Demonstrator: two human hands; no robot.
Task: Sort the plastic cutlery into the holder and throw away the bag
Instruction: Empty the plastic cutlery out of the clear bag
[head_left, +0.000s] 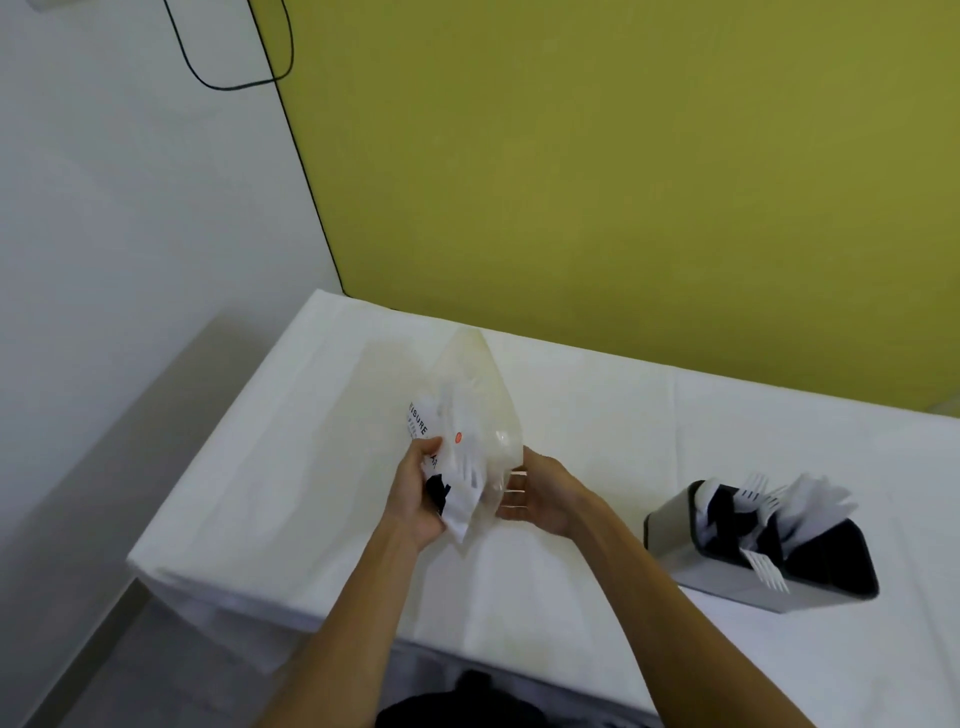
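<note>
Plastic cutlery (465, 467) shows white through the clear bag (480, 395), which the person holds up off the table (311, 467) between both hands. The left hand (418, 493) has its fingers curled round the bag's lower edge, over the printed label. The right hand (543, 493) grips the opposite edge, its fingers visible through the plastic and the thumb pressed on top. Above the two grips the rest of the bag rises to a peak, pointing away from the person. I take it the bag is held at its lower end from both sides so the mouth can be pulled apart or the pieces worked toward it; where the opening lies I cannot tell. The holder (670, 525) stands on the table well to the right of the right hand, already carrying white forks and other pieces in its dark compartments. On that side it looks an easy reach for the right hand once a piece is free. Sorting seems partly done, and the bag is not yet ready to be thrown away.
</note>
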